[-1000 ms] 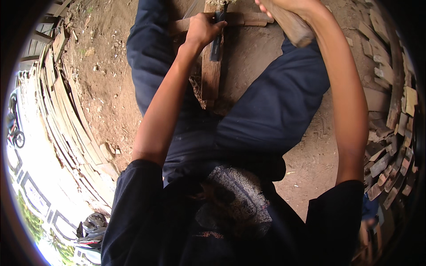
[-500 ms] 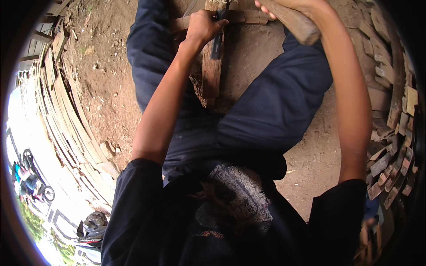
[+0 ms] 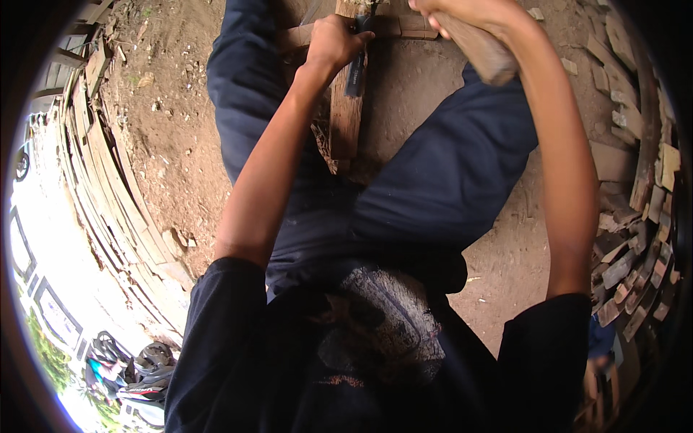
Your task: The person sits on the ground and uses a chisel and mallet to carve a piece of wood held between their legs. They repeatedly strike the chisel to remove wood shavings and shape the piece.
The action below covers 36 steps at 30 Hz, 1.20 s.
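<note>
My left hand (image 3: 333,45) is closed, its thumb lying across a flat black bar (image 3: 354,78). That bar rests lengthwise on a rough wooden beam (image 3: 346,130) between my legs. Behind the hand, a wooden crosspiece (image 3: 410,27) runs sideways under the bar. In my right hand (image 3: 462,13), at the upper right, is a thick wooden club (image 3: 482,50), its blunt end tilted down toward me. The upper frame edge cuts off the far end of the beam and part of the right hand.
Brown dirt ground (image 3: 170,108) with wood chips surrounds my legs. Long boards (image 3: 108,180) line the left side, and piles of cut wood blocks (image 3: 628,252) stand at the right. Parked motorcycles (image 3: 148,368) are at the lower left. Part of another person (image 3: 601,343) shows at the lower right.
The club and my right hand have shifted slightly, the blunt end a little lower. My left hand stays at the bar. A cyclist at the far left has moved lower in view.
</note>
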Available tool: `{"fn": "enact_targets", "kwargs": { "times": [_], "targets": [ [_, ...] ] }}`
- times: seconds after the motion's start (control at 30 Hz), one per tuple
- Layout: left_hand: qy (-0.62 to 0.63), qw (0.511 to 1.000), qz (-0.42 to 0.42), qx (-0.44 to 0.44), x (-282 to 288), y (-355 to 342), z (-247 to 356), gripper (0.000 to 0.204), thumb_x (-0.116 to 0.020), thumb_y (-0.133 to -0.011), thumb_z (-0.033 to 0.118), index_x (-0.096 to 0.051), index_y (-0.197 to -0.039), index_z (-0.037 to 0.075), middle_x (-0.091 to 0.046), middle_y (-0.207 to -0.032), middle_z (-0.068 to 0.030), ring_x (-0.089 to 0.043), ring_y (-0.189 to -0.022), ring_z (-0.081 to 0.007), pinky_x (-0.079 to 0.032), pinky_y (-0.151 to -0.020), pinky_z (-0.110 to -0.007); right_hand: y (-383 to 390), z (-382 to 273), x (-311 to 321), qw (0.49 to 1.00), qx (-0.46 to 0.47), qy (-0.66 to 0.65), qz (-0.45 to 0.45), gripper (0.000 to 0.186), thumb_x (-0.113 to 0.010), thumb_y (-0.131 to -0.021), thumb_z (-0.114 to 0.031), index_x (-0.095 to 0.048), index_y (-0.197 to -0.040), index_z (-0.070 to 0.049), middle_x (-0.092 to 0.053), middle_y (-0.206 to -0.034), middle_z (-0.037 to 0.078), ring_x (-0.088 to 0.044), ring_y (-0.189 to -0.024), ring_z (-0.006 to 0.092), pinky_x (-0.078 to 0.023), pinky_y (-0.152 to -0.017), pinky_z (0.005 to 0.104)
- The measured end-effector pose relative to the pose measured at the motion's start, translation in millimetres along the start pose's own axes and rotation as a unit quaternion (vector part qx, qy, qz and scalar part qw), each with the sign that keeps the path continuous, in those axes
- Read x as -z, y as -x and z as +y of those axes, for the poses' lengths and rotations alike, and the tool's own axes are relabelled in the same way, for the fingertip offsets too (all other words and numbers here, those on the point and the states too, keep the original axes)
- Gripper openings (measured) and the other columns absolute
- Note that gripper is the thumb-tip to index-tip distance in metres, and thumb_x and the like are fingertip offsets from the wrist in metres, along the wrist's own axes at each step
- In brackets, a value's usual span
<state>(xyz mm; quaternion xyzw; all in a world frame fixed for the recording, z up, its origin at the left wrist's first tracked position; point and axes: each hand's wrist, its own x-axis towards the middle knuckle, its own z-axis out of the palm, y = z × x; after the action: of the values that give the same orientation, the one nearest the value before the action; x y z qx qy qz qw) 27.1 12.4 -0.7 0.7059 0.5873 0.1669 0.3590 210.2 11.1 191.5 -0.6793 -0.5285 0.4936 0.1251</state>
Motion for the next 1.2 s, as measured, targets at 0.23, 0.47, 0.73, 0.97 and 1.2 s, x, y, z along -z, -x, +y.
{"fn": "enact_targets", "kwargs": {
  "times": [0.23,0.47,0.73,0.97,1.2],
  "targets": [
    [-0.012,0.999,-0.018,-0.024,5,4,12,0.04,-0.083,-0.081,0.036,-0.079,-0.099,0.0,-0.074,-0.088,-0.0247,-0.074,-0.086,-0.0383,-0.058,-0.085,-0.045,0,9,25,0.996,0.008,-0.08,-0.044,0.024,-0.058,-0.097,-0.004,-0.06,-0.118,0.006,-0.064,-0.082,0.008,-0.062,-0.066,0.0167,-0.056,-0.058,0.0318],
    [-0.018,0.999,-0.015,-0.038,-6,1,15,0.04,-0.083,-0.082,0.033,-0.078,-0.1,-0.002,-0.074,-0.087,-0.0246,-0.074,-0.086,-0.0391,-0.058,-0.084,-0.045,13,-3,15,0.995,0.085,-0.007,0.05,0.039,-0.055,-0.097,-0.004,-0.055,-0.135,0.007,-0.062,-0.081,0.006,-0.061,-0.069,0.0148,-0.055,-0.059,0.0293],
    [-0.037,0.997,-0.001,-0.07,-7,0,-2,0.04,-0.077,-0.087,0.042,-0.078,-0.1,0.004,-0.074,-0.08,-0.0174,-0.073,-0.077,-0.0336,-0.057,-0.076,-0.044,-16,10,40,0.992,-0.039,-0.092,-0.084,0.028,-0.054,-0.099,-0.003,-0.058,-0.124,0.007,-0.061,-0.084,0.007,-0.061,-0.07,0.0148,-0.055,-0.058,0.0291],
    [-0.04,0.998,-0.002,-0.056,-11,-1,2,0.039,-0.077,-0.086,0.04,-0.078,-0.099,0.004,-0.074,-0.08,-0.0176,-0.073,-0.077,-0.0333,-0.057,-0.076,-0.043,-7,-1,28,0.992,0.108,-0.045,0.047,0.032,-0.056,-0.098,-0.006,-0.057,-0.126,0.008,-0.064,-0.083,0.01,-0.061,-0.066,0.0172,-0.054,-0.054,0.0305],
    [-0.003,0.999,-0.041,-0.006,-3,3,1,0.039,-0.082,-0.083,0.032,-0.077,-0.099,-0.003,-0.074,-0.092,-0.0259,-0.073,-0.091,-0.0404,-0.058,-0.086,-0.045,-15,14,17,0.993,-0.01,-0.019,-0.115,0.038,-0.055,-0.098,-0.005,-0.055,-0.134,0.009,-0.063,-0.083,0.008,-0.063,-0.068,0.017,-0.056,-0.059,0.0316]
  ]
}}
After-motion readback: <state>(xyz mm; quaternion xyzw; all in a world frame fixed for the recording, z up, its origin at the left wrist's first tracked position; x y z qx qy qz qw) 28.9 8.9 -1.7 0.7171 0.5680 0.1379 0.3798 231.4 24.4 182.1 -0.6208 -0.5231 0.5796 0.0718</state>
